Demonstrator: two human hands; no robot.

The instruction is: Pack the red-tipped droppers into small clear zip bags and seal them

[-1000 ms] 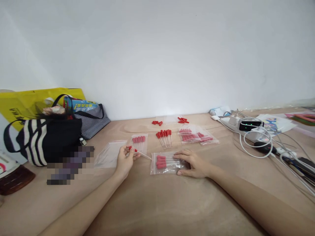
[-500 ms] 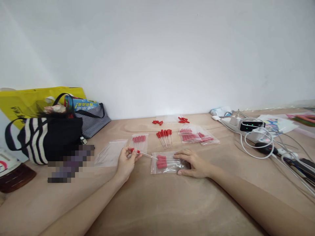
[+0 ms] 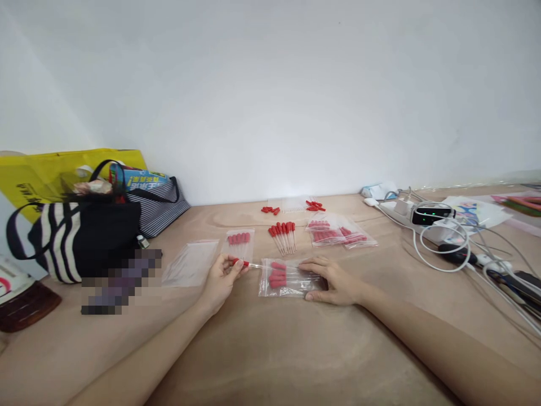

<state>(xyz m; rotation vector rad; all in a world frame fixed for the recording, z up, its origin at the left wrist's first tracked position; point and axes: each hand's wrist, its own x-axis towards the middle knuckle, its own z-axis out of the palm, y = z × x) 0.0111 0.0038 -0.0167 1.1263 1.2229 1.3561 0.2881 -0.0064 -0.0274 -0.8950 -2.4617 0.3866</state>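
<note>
My left hand (image 3: 223,277) pinches a glass dropper (image 3: 240,263) by its red rubber bulb. The dropper's clear tube points right, and its tip is at the mouth of a clear zip bag (image 3: 262,285). Several red-bulbed droppers (image 3: 278,276) lie inside that bag, bulbs toward the left. Over the bag's right end rests my right hand (image 3: 336,282), fingers and thumb spread, holding it against the table. Behind the bag a fan of loose droppers (image 3: 282,230) lies on the table. A filled bag of droppers (image 3: 239,239) sits just beyond my left hand.
Flat clear bags (image 3: 191,264) lie left of my left hand. Filled bags (image 3: 332,234) are stacked at the back right. Loose red bulbs (image 3: 270,210) and glass tubes (image 3: 293,205) lie near the wall. Cloth bags (image 3: 101,231) stand left; a power strip (image 3: 399,213) with cables is right.
My left hand has moved slightly right with the dropper, bringing its tube to the bag's mouth. The upper lip of the bag looks slightly raised. My right hand has stayed in place.
</note>
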